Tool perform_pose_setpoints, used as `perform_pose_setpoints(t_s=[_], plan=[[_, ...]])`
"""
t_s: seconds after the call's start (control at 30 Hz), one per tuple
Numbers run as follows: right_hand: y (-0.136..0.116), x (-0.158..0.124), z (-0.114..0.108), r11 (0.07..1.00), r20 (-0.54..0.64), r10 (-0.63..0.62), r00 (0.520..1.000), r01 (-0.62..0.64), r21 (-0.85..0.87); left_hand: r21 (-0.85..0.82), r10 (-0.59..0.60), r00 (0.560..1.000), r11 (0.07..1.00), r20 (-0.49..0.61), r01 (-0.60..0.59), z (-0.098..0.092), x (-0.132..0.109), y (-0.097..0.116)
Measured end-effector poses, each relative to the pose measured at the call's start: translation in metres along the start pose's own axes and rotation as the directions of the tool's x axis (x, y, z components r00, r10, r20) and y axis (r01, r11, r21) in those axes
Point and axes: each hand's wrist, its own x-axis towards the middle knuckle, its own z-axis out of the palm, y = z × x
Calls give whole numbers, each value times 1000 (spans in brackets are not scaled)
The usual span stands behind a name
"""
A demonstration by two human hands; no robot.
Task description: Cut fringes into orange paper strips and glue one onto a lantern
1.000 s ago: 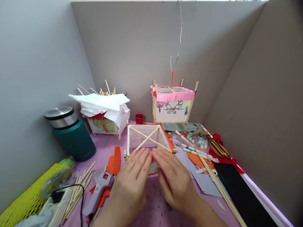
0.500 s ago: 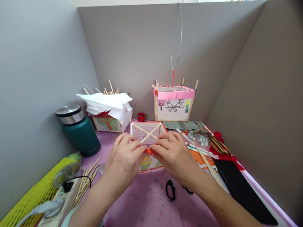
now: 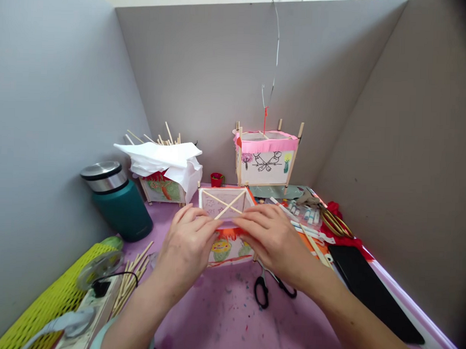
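A small paper lantern (image 3: 234,250) with a stick frame, an orange-red fringe and drawings on its sides stands on the purple tabletop before me. Two thin wooden sticks (image 3: 229,204) form an X across its open top. My left hand (image 3: 188,239) is closed on the left part of the near top rim, fingers over the edge and thumb toward the middle. On the right part of that rim, my right hand (image 3: 272,238) is closed in the same way. Black-handled scissors (image 3: 261,292) lie just below my right hand. The hands cover the lantern's near top corners.
Behind stands a pink-trimmed lantern (image 3: 267,165) with a wire hook. At left are a teal bottle (image 3: 120,209), a paper-covered box (image 3: 164,187), loose sticks (image 3: 132,280) and a power strip (image 3: 86,312). A black tablet-like slab (image 3: 374,291) and markers (image 3: 307,229) lie right. Grey panels (image 3: 213,82) surround the table.
Both hands stay on the lantern's near rim. The right hand has shifted slightly right, widening the gap between the hands and showing more of the front fringe and the scissors.
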Motion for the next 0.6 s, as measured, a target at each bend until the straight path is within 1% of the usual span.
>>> perform_pose_setpoints(t_s=[0.07, 0.1, 0.13, 0.17, 0.2, 0.23, 0.27, 0.3, 0.33, 0.4, 0.43, 0.5, 0.57, 0.6], plan=[[-1, -8, -10, 993, -118, 95, 988, -87, 77, -2, -13, 1000, 1000, -24, 13, -1, -2, 1], [-3, -14, -12, 976, -165, 181, 969, -157, 149, -6, -10, 1000, 1000, -28, 10, -1, -3, 2], [-7, -20, -13, 938, -183, 287, 940, -236, 255, -14, 0, 1000, 1000, -26, -1, -1, -4, 2], [-12, -27, -10, 863, -139, 400, 906, -321, 389, -23, 13, 1000, 1000, -20, -14, 0, -5, 3], [-18, -33, -5, 736, -34, 504, 863, -409, 539, -32, 26, 1000, 999, -12, -27, 1, -5, 3], [-25, -39, 2, 576, 98, 570, 816, -481, 661, -40, 38, 999, 998, -3, -38, 2, -6, 4], [-32, -44, 11, 406, 208, 618, 758, -535, 741, -44, 47, 999, 998, 6, -47, 4, -6, 4], [-39, -47, 20, 251, 300, 657, 691, -576, 777, -48, 56, 998, 997, 13, -55, 5, -6, 4], [-45, -49, 29, 121, 360, 687, 632, -587, 800, -51, 65, 998, 997, 20, -63, 6, -6, 4], [-54, -49, 43, -92, 428, 709, 561, -527, 845, -65, 77, 997, 995, 26, -75, 8, -5, 4], [-57, -47, 48, -178, 444, 714, 542, -473, 863, -77, 80, 996, 994, 26, -77, 9, -5, 3], [-61, -43, 52, -338, 481, 703, 523, -350, 874, -103, 80, 997, 992, 21, -77, 10, -4, 2], [-63, -39, 54, -478, 529, 672, 518, -241, 844, -122, 80, 997, 990, 13, -77, 12, -3, 1], [-63, -37, 54, -532, 549, 655, 519, -198, 823, -127, 82, 997, 989, 8, -80, 12, -3, 1]])
